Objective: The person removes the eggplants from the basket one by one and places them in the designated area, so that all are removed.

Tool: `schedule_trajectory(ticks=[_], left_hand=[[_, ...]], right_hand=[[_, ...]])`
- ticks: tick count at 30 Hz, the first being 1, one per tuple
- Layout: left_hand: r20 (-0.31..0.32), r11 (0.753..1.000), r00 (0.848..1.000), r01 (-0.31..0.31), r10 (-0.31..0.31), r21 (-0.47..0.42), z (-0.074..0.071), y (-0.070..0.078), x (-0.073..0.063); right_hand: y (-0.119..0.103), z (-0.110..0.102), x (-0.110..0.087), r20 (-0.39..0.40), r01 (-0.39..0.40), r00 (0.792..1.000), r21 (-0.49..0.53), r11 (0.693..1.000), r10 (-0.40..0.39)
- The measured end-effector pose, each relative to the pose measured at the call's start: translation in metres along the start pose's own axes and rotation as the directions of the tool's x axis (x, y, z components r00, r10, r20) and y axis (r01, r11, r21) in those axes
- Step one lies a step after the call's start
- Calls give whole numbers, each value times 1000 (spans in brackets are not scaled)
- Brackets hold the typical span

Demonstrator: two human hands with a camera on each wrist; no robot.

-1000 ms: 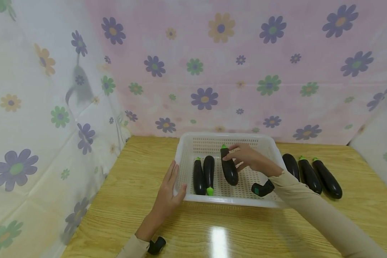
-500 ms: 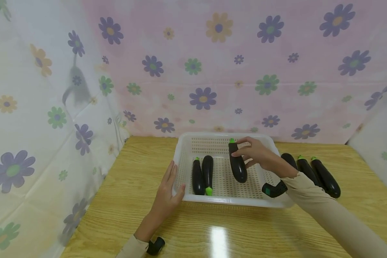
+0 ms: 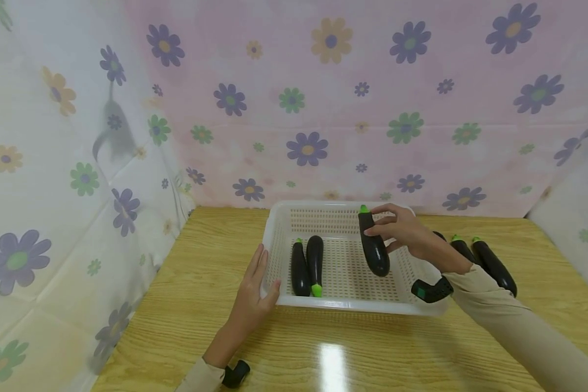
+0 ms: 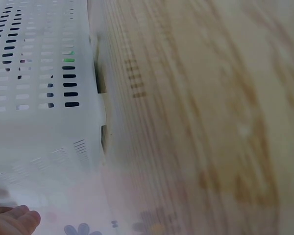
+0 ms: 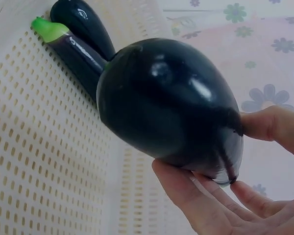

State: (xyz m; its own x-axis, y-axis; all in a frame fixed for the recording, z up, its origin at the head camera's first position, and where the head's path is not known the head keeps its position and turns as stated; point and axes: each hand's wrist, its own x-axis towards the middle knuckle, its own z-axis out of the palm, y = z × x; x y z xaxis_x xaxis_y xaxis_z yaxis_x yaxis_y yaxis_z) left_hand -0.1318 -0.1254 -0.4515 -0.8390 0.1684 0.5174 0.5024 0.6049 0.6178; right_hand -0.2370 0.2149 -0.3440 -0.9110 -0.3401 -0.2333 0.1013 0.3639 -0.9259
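My right hand (image 3: 405, 233) grips a dark eggplant (image 3: 374, 245) between thumb and fingers, over the right half of a white plastic basket (image 3: 343, 305). Its green stem end points to the back. In the right wrist view the held eggplant (image 5: 166, 98) fills the middle, with the thumb on one side and fingers on the other. Two more eggplants lie side by side in the basket's left part, one eggplant (image 3: 300, 269) with its stem to the back, the other eggplant (image 3: 315, 261) with its stem to the front. My left hand (image 3: 252, 291) rests with straight fingers against the basket's left side.
To the right of the basket, eggplants (image 3: 494, 264) lie on the wooden table (image 3: 215, 239), partly hidden behind my right forearm. Flowered cloth (image 3: 343, 109) hangs at the back and on both sides.
My right hand has moved to the right and slightly back with the eggplant, away from the two lying in the basket. The left hand has stayed at the basket's side.
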Motion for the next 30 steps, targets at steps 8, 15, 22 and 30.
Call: schedule_trajectory(ticks=[8,15,22,30], left_hand=[[-7,1000,1000,-8,8,3,-1,0,1],[2,1000,1000,3,-3,-10,-1,1,2],[-2,1000,1000,0,0,-13,-2,2,3],[-13,1000,1000,-8,8,-18,-2,2,2]], right_hand=[[-4,-10,-9,-45,25,999,-42,999,-27],[-4,-19,-16,-87,55,994,-69,996,-61],[-6,-28,-22,-118,48,991,-95,994,-59],[-6,-39,-30,-120,36,992,-102,994,-49]])
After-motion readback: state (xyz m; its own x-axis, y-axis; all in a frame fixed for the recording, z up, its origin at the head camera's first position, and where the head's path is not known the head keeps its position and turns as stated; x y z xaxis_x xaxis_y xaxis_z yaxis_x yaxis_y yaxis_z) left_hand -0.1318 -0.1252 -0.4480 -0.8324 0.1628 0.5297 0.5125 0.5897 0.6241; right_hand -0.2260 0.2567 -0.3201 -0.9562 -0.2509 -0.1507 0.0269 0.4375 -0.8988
